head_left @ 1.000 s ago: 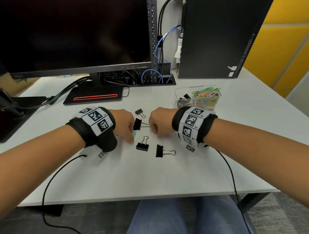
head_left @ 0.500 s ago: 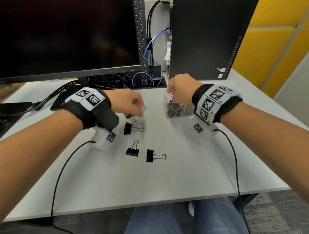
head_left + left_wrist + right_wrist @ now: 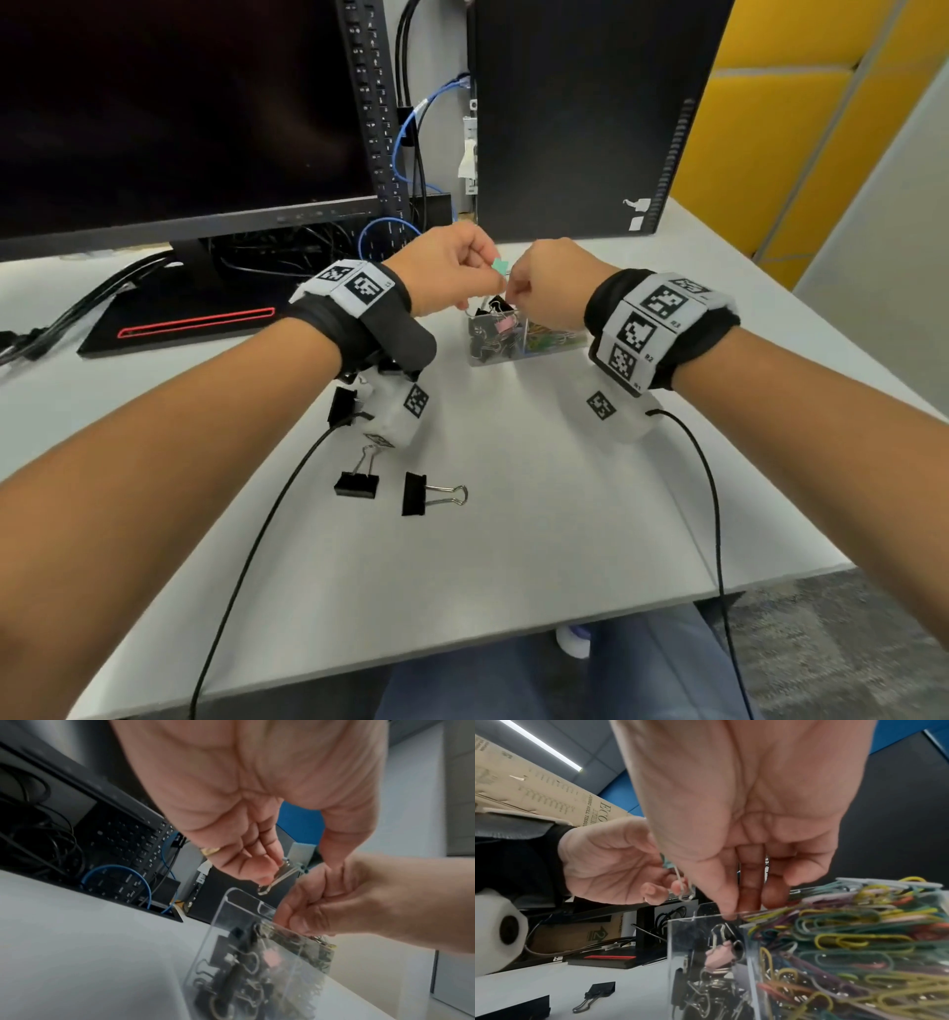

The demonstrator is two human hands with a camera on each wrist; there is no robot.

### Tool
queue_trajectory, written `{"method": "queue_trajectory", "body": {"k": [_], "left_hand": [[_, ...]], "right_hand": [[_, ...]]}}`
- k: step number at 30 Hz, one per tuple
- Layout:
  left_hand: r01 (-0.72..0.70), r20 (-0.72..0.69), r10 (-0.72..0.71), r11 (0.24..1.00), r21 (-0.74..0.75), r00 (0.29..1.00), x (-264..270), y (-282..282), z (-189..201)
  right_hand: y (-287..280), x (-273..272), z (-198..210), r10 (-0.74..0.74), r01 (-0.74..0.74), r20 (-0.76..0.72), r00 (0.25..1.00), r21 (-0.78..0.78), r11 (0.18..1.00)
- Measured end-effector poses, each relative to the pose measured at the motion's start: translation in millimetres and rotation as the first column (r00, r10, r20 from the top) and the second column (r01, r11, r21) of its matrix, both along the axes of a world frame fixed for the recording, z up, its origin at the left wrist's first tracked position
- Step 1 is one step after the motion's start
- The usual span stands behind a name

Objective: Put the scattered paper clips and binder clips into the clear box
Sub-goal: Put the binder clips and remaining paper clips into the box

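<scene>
**Almost Done: A Few Clips Left**

At 7 o'clock, three black binder clips (image 3: pixel 400 485) lie on the table (image 3: pixel 513 539). The left hand (image 3: pixel 447 267) pinches a green binder clip (image 3: pixel 499 266) above the clear box (image 3: pixel 513 354). The right hand (image 3: pixel 549 280) fingertips (image 3: pixel 727 912) pinch the box rim at 12 o'clock. The box looks nearly full.
</scene>
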State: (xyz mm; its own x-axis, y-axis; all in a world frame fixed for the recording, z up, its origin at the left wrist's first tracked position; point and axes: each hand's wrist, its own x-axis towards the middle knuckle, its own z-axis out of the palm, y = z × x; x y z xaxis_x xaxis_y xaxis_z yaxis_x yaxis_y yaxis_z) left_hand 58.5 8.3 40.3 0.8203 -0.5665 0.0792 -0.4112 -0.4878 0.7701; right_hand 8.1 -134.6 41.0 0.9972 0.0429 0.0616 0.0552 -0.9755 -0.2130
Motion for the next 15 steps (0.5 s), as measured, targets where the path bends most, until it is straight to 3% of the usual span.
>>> {"method": "queue_trajectory", "body": {"k": [4,11,15], "left_hand": [[0.027,0.031,-0.03,0.997,0.077,0.999,2,-8,-8],[-0.071,0.272,0.017,0.979,0.19,0.962,8,1,-4],[-0.057,0.378,-0.07,0.947,0.315,0.923,6,4,1]], "right_hand": [[-5,-4,-1,0.02,-0.019,-0.025,0.999,0.056,0.998],[-4,-2,-3,0.042,-0.041,-0.026,0.999,0.046,0.998],[-3,-2,-3,0.052,-0.052,-0.016,0.998,0.025,0.998]]}}
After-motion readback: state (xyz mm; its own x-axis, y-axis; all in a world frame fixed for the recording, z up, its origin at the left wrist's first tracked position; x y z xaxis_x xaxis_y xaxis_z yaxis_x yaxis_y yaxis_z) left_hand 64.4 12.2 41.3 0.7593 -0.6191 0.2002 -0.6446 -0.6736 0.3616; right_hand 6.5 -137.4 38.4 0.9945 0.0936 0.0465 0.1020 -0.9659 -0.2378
